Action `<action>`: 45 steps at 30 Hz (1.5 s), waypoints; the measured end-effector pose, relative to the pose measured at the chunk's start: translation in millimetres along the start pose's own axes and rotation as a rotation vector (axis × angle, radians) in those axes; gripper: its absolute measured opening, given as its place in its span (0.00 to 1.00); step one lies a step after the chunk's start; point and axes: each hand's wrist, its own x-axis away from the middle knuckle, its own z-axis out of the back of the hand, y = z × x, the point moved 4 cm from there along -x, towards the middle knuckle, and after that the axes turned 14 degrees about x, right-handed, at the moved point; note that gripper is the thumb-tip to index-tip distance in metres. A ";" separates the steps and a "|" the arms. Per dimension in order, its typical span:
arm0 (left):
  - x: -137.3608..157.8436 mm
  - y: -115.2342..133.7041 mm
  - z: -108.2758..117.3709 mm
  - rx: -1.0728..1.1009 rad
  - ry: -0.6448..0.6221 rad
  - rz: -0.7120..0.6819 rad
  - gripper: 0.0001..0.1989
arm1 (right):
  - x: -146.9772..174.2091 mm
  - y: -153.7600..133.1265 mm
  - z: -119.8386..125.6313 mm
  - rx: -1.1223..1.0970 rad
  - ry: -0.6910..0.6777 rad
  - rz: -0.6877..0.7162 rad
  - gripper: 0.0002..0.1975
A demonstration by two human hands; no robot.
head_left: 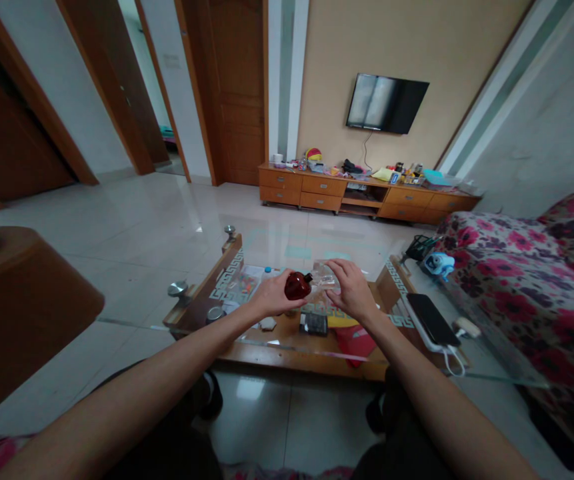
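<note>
My left hand [273, 294] is closed around a small dark red-brown bottle [297, 287], tilted so its black neck points right. Facing that neck is a clear, see-through cup-like container [325, 277], gripped by the fingers of my right hand [351, 288]. The bottle's neck lies at or just in front of the clear container's edge; whether they touch I cannot tell. Both are held above the glass-topped coffee table [267, 360]. Any liquid passing between them is too small to make out.
Under the glass lie a black box [313, 325], a red packet [355, 343] and a round tin [215, 314]. A phone [433, 319] with a white cable and a blue-white toy [439, 265] are at the right. Beyond stands a cluttered TV cabinet [323, 200]; a floral sofa [511, 280] is right.
</note>
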 end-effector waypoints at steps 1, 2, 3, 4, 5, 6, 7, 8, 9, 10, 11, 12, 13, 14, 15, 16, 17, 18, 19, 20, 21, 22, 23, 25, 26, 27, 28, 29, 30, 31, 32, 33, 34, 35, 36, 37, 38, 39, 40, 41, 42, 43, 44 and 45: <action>0.1 0.2 0.1 -0.001 0.000 0.000 0.40 | -0.1 0.0 0.2 0.000 0.003 0.000 0.38; 0.1 0.5 0.2 -0.003 0.002 0.000 0.40 | -0.1 0.0 0.2 -0.001 0.005 0.000 0.38; 0.2 1.0 0.4 -0.004 0.002 0.000 0.39 | 0.0 0.1 0.2 -0.001 0.006 0.001 0.38; 0.3 1.6 0.5 -0.004 0.001 0.001 0.39 | 0.1 0.2 0.1 -0.001 0.007 0.000 0.38; 0.4 2.1 0.6 -0.003 0.000 0.005 0.39 | 0.2 0.3 0.1 -0.001 0.007 0.000 0.38; 0.4 2.4 0.7 -0.002 -0.003 0.012 0.39 | 0.4 0.4 0.1 -0.001 0.008 0.000 0.38; 0.4 2.6 0.8 -0.002 -0.005 0.019 0.39 | 0.5 0.5 0.2 0.000 0.009 0.001 0.38; 0.4 2.8 0.9 -0.002 -0.008 0.026 0.39 | 0.5 0.5 0.3 0.001 0.010 0.002 0.38; 0.4 2.9 1.0 -0.001 -0.011 0.029 0.39 | 0.5 0.5 0.5 0.002 0.012 0.003 0.38; 0.4 3.2 1.2 0.000 -0.013 0.028 0.39 | 0.5 0.5 0.5 0.003 0.012 0.004 0.38; 0.3 3.4 1.3 0.001 -0.015 0.025 0.39 | 0.4 0.4 0.5 0.004 0.011 0.006 0.38; 0.3 3.6 1.4 0.003 -0.015 0.021 0.39 | 0.4 0.4 0.5 0.005 0.011 0.007 0.38; 0.3 3.7 1.5 0.003 -0.015 0.019 0.39 | 0.3 0.3 0.4 0.007 0.011 0.008 0.38; 0.3 3.5 1.6 0.001 -0.013 0.019 0.39 | 0.3 0.3 0.3 0.009 0.011 0.009 0.38; 0.3 3.3 1.7 -0.003 -0.009 0.022 0.39 | 0.2 0.2 0.2 0.011 0.010 0.009 0.38; 0.2 2.9 1.7 -0.008 -0.006 0.026 0.39 | 0.2 0.1 0.1 0.012 0.010 0.010 0.38; 0.2 2.4 1.6 -0.011 -0.004 0.027 0.39 | 0.2 0.0 0.2 0.014 0.009 0.010 0.38; 0.1 2.1 1.4 -0.011 -0.002 0.026 0.39 | 0.1 -0.2 0.2 0.016 0.008 0.010 0.38; 0.0 1.8 1.2 -0.008 -0.001 0.022 0.39 | 0.1 -0.3 0.4 0.018 0.006 0.009 0.38; -0.1 1.5 0.9 -0.005 -0.001 0.017 0.39 | 0.1 -0.5 0.6 0.020 0.004 0.009 0.38; -0.3 1.3 0.7 -0.001 0.000 0.015 0.39 | 0.0 -0.6 0.9 0.022 0.003 0.008 0.37; -0.4 1.1 0.6 0.003 0.000 0.016 0.39 | -0.1 -0.7 1.2 0.024 0.003 0.008 0.37; -0.5 1.1 0.6 0.006 0.000 0.019 0.39 | -0.2 -0.9 1.4 0.024 0.003 0.009 0.37; -0.5 1.6 0.7 0.007 0.001 0.031 0.39 | -0.5 -1.0 1.7 0.023 0.002 0.012 0.38; -0.5 2.0 0.8 0.003 0.002 0.038 0.39 | -0.6 -1.1 1.7 0.021 0.002 0.014 0.38; -0.4 2.4 0.9 -0.003 0.002 0.045 0.39 | -0.6 -1.0 1.7 0.020 0.003 0.015 0.38; -0.3 2.8 1.0 -0.010 0.002 0.051 0.39 | -0.6 -0.8 1.5 0.019 0.005 0.015 0.38; -0.2 3.1 1.1 -0.016 0.000 0.053 0.39 | -0.6 -0.5 1.2 0.020 0.007 0.014 0.38; -0.1 3.4 1.1 -0.018 -0.001 0.053 0.39 | -0.6 -0.1 0.8 0.020 0.010 0.012 0.38; -0.1 3.6 1.0 -0.017 -0.003 0.048 0.39 | -0.5 0.2 0.4 0.021 0.013 0.013 0.38; -0.1 3.7 0.9 -0.013 -0.005 0.040 0.39 | -0.4 0.5 -0.1 0.022 0.015 0.014 0.38; -0.2 3.7 0.8 -0.008 -0.007 0.032 0.38 | -0.3 0.7 -0.7 0.024 0.014 0.015 0.38; -0.3 3.5 0.6 -0.005 -0.008 0.025 0.38 | -0.2 0.9 -1.2 0.026 0.013 0.016 0.38; -0.3 3.3 0.4 -0.005 -0.008 0.021 0.38 | 0.0 1.1 -1.5 0.029 0.012 0.015 0.38; -0.4 2.9 0.3 -0.007 -0.007 0.018 0.37 | 0.1 1.3 -1.8 0.032 0.010 0.014 0.38; -0.5 2.6 0.1 -0.009 -0.005 0.017 0.38 | 0.1 1.3 -1.9 0.035 0.008 0.013 0.37; -0.6 2.4 0.0 -0.011 -0.003 0.016 0.38 | 0.2 1.2 -1.8 0.036 0.006 0.013 0.37; -0.7 2.3 -0.2 -0.012 -0.001 0.014 0.38 | 0.2 1.0 -1.6 0.034 0.006 0.014 0.37; -0.7 2.2 -0.3 -0.014 0.000 0.012 0.38 | 0.1 0.8 -1.2 0.032 0.006 0.015 0.37; -0.6 2.2 -0.3 -0.016 0.001 0.011 0.38 | 0.0 0.5 -0.9 0.028 0.007 0.017 0.38; -0.6 2.3 -0.3 -0.019 0.001 0.012 0.38 | -0.1 0.3 -0.5 0.023 0.009 0.018 0.38; -0.5 2.3 -0.3 -0.021 0.002 0.013 0.38 | -0.2 0.0 -0.1 0.019 0.012 0.020 0.39; -0.3 2.3 -0.2 -0.022 0.001 0.015 0.38 | -0.4 -0.2 0.2 0.016 0.013 0.023 0.39; -0.2 2.3 -0.1 -0.020 0.000 0.015 0.38 | -0.5 -0.4 0.4 0.015 0.014 0.026 0.39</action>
